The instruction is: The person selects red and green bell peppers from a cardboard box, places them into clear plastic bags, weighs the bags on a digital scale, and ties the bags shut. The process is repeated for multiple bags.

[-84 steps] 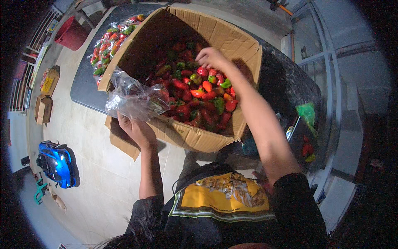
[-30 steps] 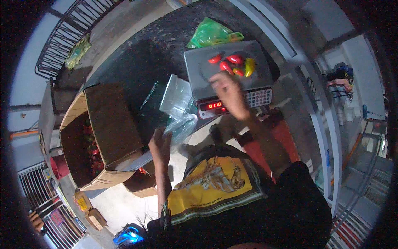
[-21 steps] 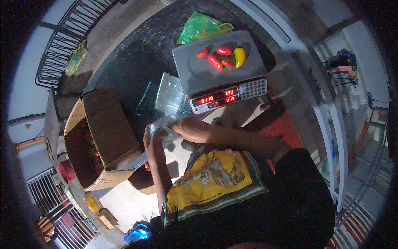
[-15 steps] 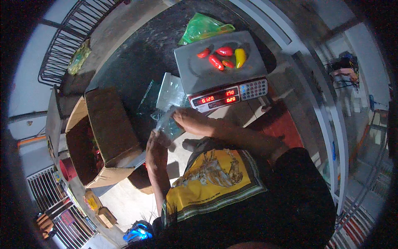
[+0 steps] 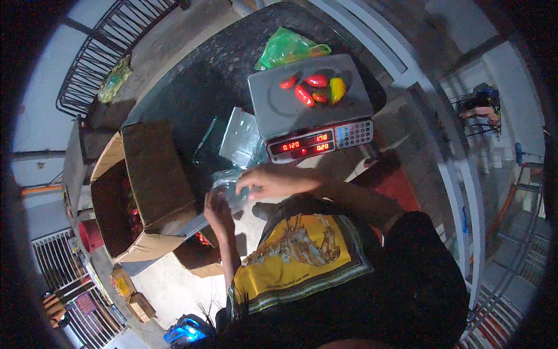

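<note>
My left hand [image 5: 218, 210] pinches the lower side of a clear plastic bag [image 5: 227, 181] in front of my body. From the right, my right hand [image 5: 263, 181] reaches across with curled fingers at the bag's other side. Beyond them lies a stack of clear plastic bags [image 5: 239, 137] on the dark table, beside the scale. Several red peppers [image 5: 303, 95] and a yellow pepper [image 5: 337, 90] rest on the grey plate of a digital scale [image 5: 273, 115], whose red display is lit.
An open cardboard box [image 5: 160, 174] lies tilted on the left, red things inside. Below it stands another box [image 5: 197, 259] with red contents. Behind the scale sits a green plastic bag [image 5: 290, 49]. A pale metal frame [image 5: 444, 134] runs along the right side.
Both hands have come slightly lower, toward my body, with the clear bag. The right hand's fingers look more spread than before. The peppers stay on the scale.
</note>
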